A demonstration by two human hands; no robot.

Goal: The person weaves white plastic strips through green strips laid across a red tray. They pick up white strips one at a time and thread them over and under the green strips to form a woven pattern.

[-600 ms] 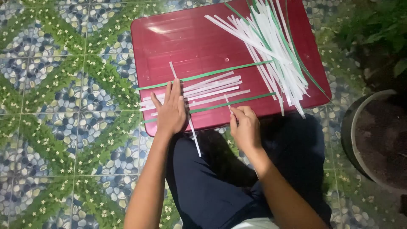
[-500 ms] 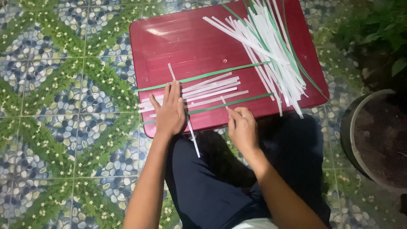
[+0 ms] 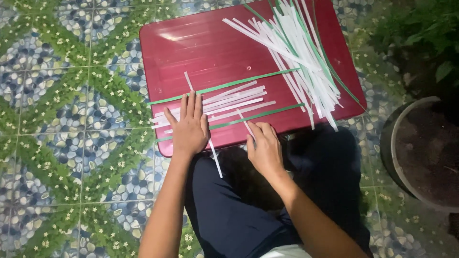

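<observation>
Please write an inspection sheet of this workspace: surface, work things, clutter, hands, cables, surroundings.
Surface: red board, glossy, lying on the person's lap.
Work things: laid white strips between two green strips; one upright white strip crosses them.
Clutter: loose strip pile at the board's far right.
Hands: left hand flat on the laid strips; right hand at a short white strip, grip unclear.
Cables: nothing seen.
Surroundings: patterned floor tiles, pot of soil, plant.

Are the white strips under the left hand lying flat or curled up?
Flat: the white strips lie side by side on the red board, pressed by the left hand.
</observation>
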